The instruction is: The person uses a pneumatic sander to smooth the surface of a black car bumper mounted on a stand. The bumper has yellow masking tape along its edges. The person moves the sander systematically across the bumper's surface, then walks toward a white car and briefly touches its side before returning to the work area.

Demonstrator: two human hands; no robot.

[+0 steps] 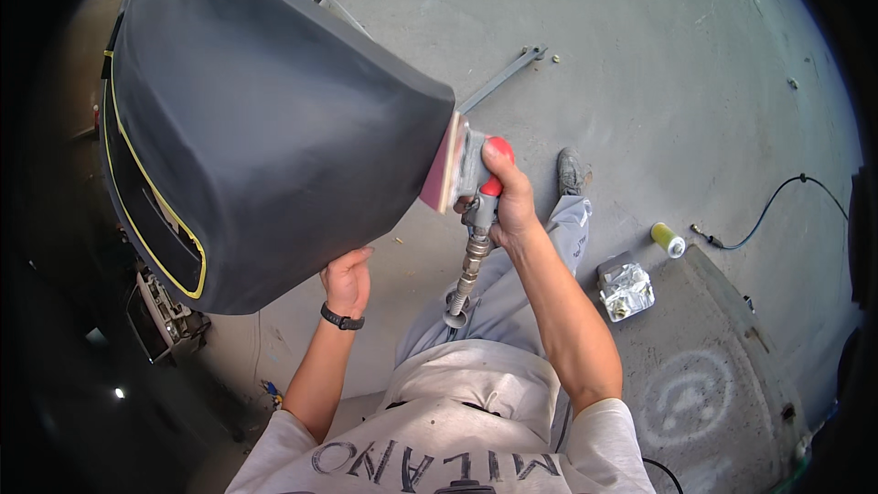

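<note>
A dark grey car bumper cover (274,144), edged with yellow masking tape (156,199) around an opening on its left, fills the upper left. My right hand (509,192) grips a pneumatic sander (473,165) with a red lever; its pinkish pad (442,165) is against or very near the bumper's right edge. A metal hose coupling (469,267) hangs from the tool. With its fingers at the lower edge of the bumper, my left hand (348,281) seems to steady it from below; whether the fingertips grip it is hidden.
A metal stand leg (501,79) runs along the floor behind the bumper. To the right lie a yellow can (667,240), a foil-covered container (624,288) and an air hose (761,216). A car (161,315) is at the lower left. My shoe (571,171) stands beyond the sander.
</note>
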